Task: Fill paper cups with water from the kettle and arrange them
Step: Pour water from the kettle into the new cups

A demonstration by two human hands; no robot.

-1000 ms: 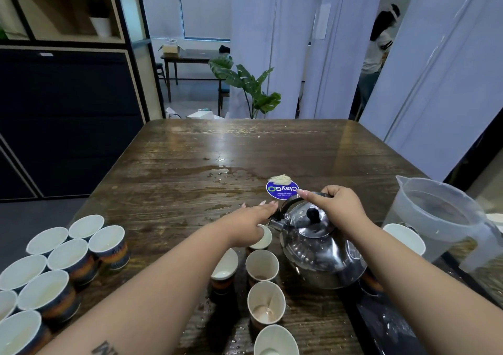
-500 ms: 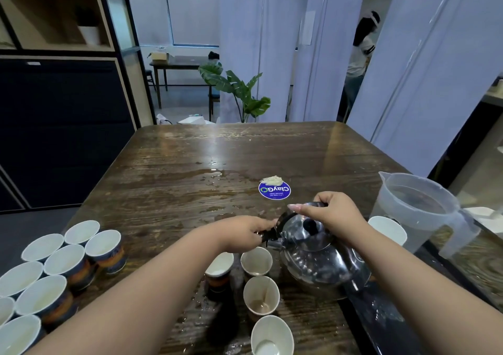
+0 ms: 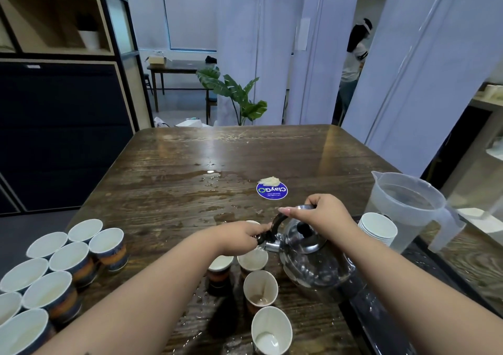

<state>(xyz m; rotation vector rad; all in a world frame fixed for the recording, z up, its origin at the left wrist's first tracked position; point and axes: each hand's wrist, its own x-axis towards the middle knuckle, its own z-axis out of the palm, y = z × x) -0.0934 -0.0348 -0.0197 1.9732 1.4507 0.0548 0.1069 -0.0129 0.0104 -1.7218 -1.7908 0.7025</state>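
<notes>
A shiny steel kettle (image 3: 313,262) is tilted left over a small group of paper cups (image 3: 260,286) at the table's near middle. My right hand (image 3: 318,213) grips the kettle's black handle from above. My left hand (image 3: 242,236) pinches the black cap at the spout (image 3: 272,244), just above one cup (image 3: 251,259). Two cups nearer me (image 3: 272,330) hold a little liquid at the bottom. No stream of water is visible.
A cluster of several filled paper cups (image 3: 54,278) stands at the left edge. A stack of cups (image 3: 378,228) and a clear plastic jug (image 3: 402,207) stand right. A blue round sticker (image 3: 271,190) and water puddles lie mid-table. A dark tray (image 3: 381,313) sits under the kettle's right.
My left hand left the cup rim and took hold of the spout cap. The kettle has tilted further left toward the cups.
</notes>
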